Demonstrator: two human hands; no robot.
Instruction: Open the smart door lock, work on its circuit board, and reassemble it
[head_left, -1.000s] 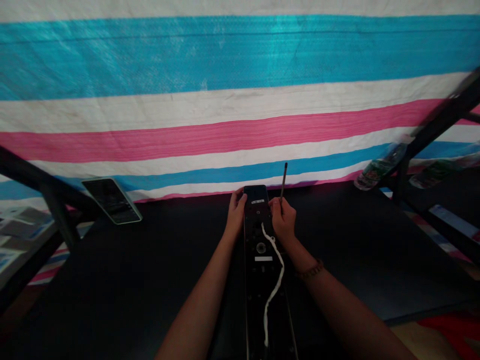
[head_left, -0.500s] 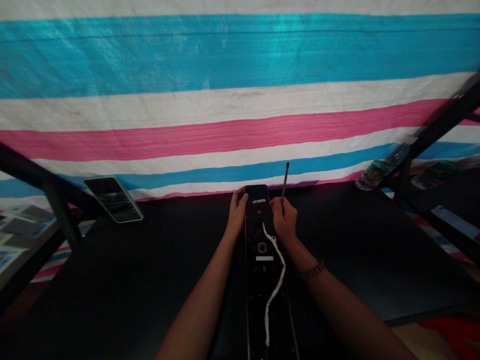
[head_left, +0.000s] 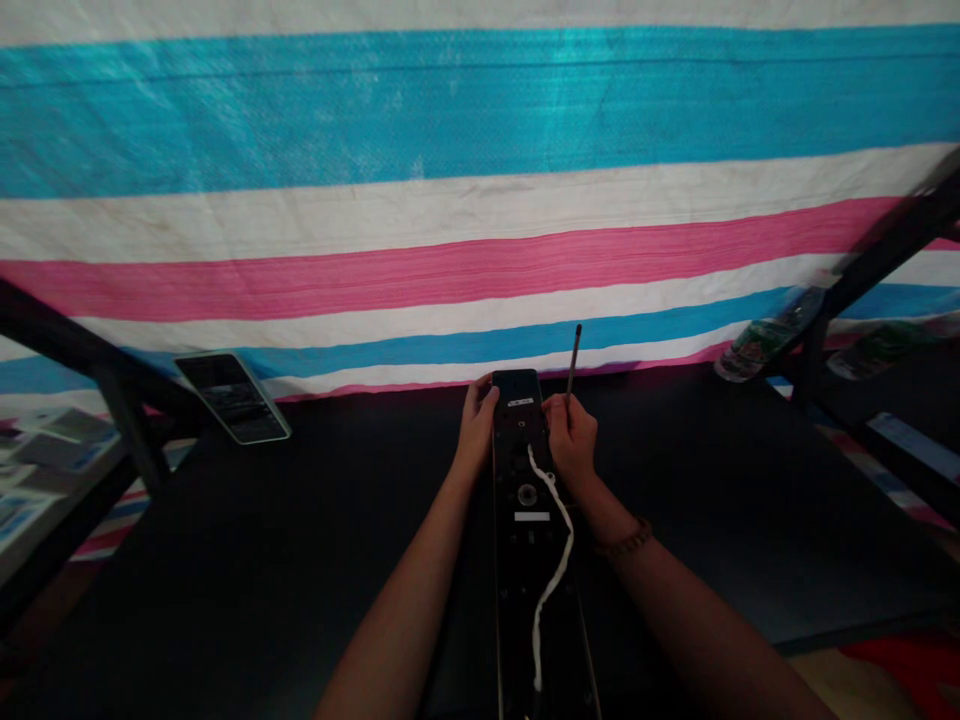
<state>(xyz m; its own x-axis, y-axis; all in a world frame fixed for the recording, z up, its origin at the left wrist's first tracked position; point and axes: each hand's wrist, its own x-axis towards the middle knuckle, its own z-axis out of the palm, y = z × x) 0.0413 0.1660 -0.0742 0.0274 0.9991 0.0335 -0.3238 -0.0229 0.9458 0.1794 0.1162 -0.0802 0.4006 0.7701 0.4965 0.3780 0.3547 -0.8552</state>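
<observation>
A long black panel point(head_left: 517, 600), which looks like a door lock body, lies lengthwise in front of me on the dark table. A white sleeved cable point(head_left: 559, 570) runs down its face, past a round fitting and a white label. My left hand point(head_left: 476, 420) grips the far part of its left edge, with the thumb along the side. At the opposite edge, my right hand point(head_left: 572, 435) is closed around a thin dark rod point(head_left: 574, 358) that points up and away. The fingertips of that hand touch or nearly touch the panel; the rod's lower end is hidden.
A phone point(head_left: 234, 398) leans at the back left of the black table point(head_left: 337, 540). A plastic bottle point(head_left: 750, 350) stands tilted at the back right by a dark frame bar. Boxes point(head_left: 52, 460) are stacked at far left. A striped sheet point(head_left: 465, 270) hangs behind.
Everything in view has shifted slightly to the right together. Both hands keep the same grip, and the panel and rod look otherwise unchanged.
</observation>
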